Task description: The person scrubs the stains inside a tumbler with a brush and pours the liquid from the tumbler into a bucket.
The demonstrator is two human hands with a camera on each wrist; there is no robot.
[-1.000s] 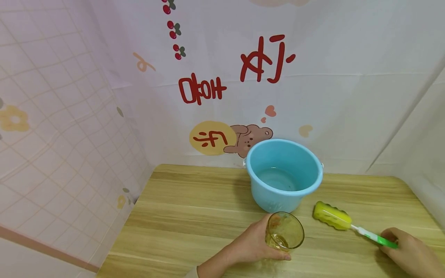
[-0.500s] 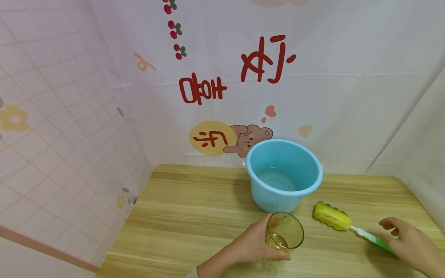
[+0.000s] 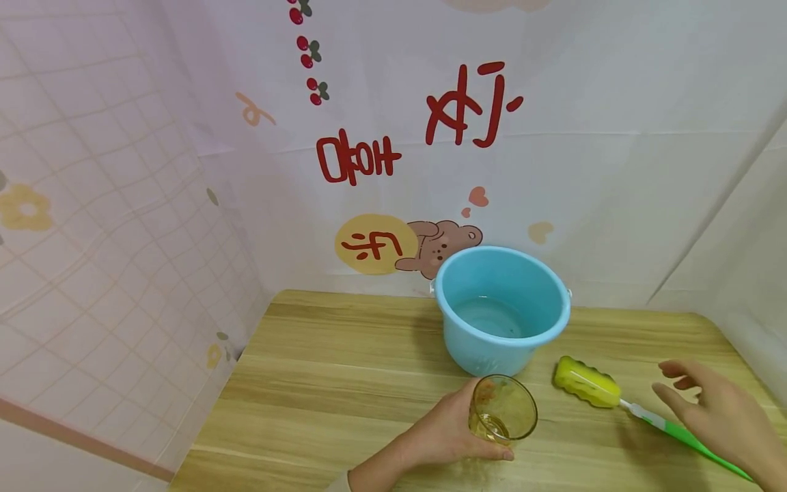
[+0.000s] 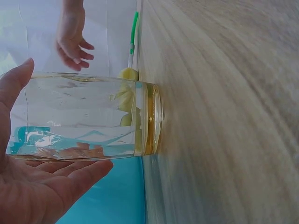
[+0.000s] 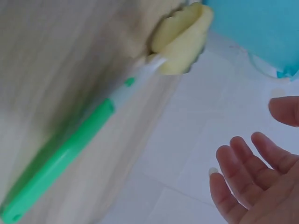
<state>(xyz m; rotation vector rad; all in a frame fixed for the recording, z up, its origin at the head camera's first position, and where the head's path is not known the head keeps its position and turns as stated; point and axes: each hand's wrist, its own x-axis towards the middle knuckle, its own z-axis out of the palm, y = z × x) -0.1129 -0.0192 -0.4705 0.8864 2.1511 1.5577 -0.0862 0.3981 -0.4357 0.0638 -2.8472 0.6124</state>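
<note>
An amber-tinted drinking glass [image 3: 505, 413] stands upright on the table, and my left hand [image 3: 445, 429] grips it round the side. In the left wrist view the thumb and fingers lie on opposite sides of the glass [image 4: 84, 116], whose base is at the tabletop. To the right lies a sponge bottle brush [image 3: 587, 383] with a yellow head and a white and green handle [image 5: 65, 154]. Above that handle hovers my right hand [image 3: 716, 410], touching nothing, its fingers loosely spread. In the right wrist view the right hand [image 5: 261, 182] is apart from the brush.
Behind the glass stands a light blue bucket [image 3: 504, 355] with a little clear liquid at its bottom. The wood-grain table [image 3: 320, 383] backs onto a white printed cloth [image 3: 590, 178]. Another patterned cloth [image 3: 111, 239] hangs on the left.
My right hand has let go of the brush handle and risen off it, moving slightly left and up in the head view. The brush stays lying; my left hand and the glass have not moved.
</note>
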